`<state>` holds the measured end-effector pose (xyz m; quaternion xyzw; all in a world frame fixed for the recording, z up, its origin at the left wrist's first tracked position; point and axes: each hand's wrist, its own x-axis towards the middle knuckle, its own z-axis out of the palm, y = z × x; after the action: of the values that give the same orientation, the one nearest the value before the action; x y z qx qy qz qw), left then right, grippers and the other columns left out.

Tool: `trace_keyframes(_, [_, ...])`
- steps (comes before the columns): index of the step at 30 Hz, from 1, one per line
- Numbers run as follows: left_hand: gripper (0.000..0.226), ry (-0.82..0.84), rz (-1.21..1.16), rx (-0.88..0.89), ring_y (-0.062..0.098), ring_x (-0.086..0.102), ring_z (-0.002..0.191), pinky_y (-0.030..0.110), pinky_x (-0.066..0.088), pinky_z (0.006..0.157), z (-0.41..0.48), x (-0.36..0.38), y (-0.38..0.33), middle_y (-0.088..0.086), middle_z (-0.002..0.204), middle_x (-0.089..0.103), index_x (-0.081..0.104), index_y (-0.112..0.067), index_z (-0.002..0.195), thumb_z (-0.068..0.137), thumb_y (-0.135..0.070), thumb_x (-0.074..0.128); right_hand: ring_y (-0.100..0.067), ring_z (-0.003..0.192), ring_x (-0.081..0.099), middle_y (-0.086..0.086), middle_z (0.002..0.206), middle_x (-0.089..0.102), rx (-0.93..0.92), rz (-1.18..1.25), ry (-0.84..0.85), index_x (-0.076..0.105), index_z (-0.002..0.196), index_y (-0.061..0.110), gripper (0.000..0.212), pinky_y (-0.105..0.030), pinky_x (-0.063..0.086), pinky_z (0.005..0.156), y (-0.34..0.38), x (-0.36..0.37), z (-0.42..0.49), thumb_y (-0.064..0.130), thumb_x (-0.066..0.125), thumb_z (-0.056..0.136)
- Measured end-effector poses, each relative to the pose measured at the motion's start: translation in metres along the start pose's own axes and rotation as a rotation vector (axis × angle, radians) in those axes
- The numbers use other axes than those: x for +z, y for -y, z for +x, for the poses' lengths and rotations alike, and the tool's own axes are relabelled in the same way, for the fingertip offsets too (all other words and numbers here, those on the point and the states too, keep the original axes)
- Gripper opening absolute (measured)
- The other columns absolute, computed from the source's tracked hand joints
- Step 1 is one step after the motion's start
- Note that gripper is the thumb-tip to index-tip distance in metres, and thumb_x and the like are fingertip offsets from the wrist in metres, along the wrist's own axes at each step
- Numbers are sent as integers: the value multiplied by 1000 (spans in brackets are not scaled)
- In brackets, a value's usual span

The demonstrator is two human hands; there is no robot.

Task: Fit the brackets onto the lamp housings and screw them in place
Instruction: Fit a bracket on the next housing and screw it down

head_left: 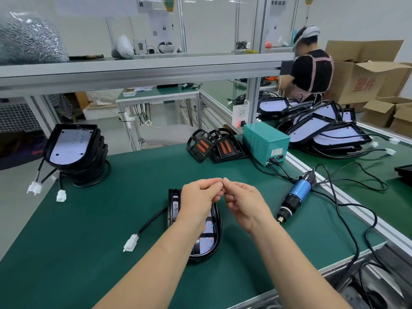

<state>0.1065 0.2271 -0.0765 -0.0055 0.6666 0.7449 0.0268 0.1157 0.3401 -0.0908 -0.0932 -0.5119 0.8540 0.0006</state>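
A black lamp housing (214,237) with a white LED board lies on the green mat in front of me, its black cable ending in a white plug (130,244). My left hand (198,197) and my right hand (243,201) hover above it, fingertips meeting and pinching something tiny, too small to identify. A blue and black electric screwdriver (294,195) lies on the mat to the right of my hands. Two black brackets with orange cells (214,146) stand at the back of the mat.
A stack of lamp housings (75,148) stands at the back left with hanging plugs. A teal power box (265,141) sits back right, its cables trailing across the mat. More housings (323,128) lie on the neighbouring bench, where another person (310,70) works.
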Motion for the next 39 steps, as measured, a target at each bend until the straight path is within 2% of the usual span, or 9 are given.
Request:
trace_keyframes(6, [16,-59,96,98,5,64,62,14,50,58,-3,-7,3,1,67,74,79,-17,78,85,-3,74,-1,43,45,-4,66,61,14,-14,-6,65,79,3,22,-11,29,37,-3,7,-10,11,62,99])
trace_keyframes(11, [11,-89,68,76,19,76,73,19,55,61,2,-21,1,12,75,73,69,-6,81,89,2,67,-21,95,65,-3,104,67,-360,-1016,-522,68,102,14,29,-37,52,83,31,-49,-14,41,68,92])
trace_keyframes(14, [12,-63,84,58,17,75,66,17,52,55,0,-29,-2,14,73,72,66,-4,78,85,5,69,-36,119,51,-16,129,49,-211,-1264,-767,47,124,7,69,-49,45,91,42,-95,-15,61,67,85])
trace_keyframes(18, [19,-36,96,64,12,66,52,14,43,44,-5,-29,-6,7,64,65,63,-6,75,82,9,70,-42,117,56,-25,126,56,69,-1347,-672,28,134,5,89,-45,45,85,32,-113,-8,58,75,80])
trace_keyframes(22, [20,-11,100,62,12,64,53,14,44,47,-9,-26,-6,4,63,64,63,-7,74,80,10,71,-40,100,64,-16,103,61,86,-1104,-745,35,125,1,74,-40,49,78,34,-124,4,32,79,74])
trace_keyframes(28, [16,5,33,34,12,66,55,15,49,53,-13,-33,-1,7,64,67,66,-2,80,80,12,72,-14,58,49,-6,73,51,73,19,-521,55,85,7,10,-16,40,38,44,-136,-9,1,62,84])
trace_keyframes(31, [12,4,-68,-27,18,72,65,18,56,63,-15,-34,2,9,69,70,68,2,85,81,11,74,-7,50,55,-6,76,56,-88,34,-448,53,92,7,14,-17,39,38,39,-115,-25,-5,60,86])
trace_keyframes(35, [8,-9,-162,-65,25,75,75,22,59,68,-14,-39,2,11,73,73,69,3,86,86,11,67,-11,62,55,-1,84,66,-510,-129,-490,42,106,22,36,-29,43,56,35,-82,-43,19,72,86])
trace_keyframes(39, [9,-17,-139,-68,22,75,75,30,56,79,-16,-46,-1,8,71,73,67,2,89,87,11,66,-17,62,58,-9,84,73,-502,273,4,56,109,19,32,-21,45,54,59,-59,-49,49,50,98])
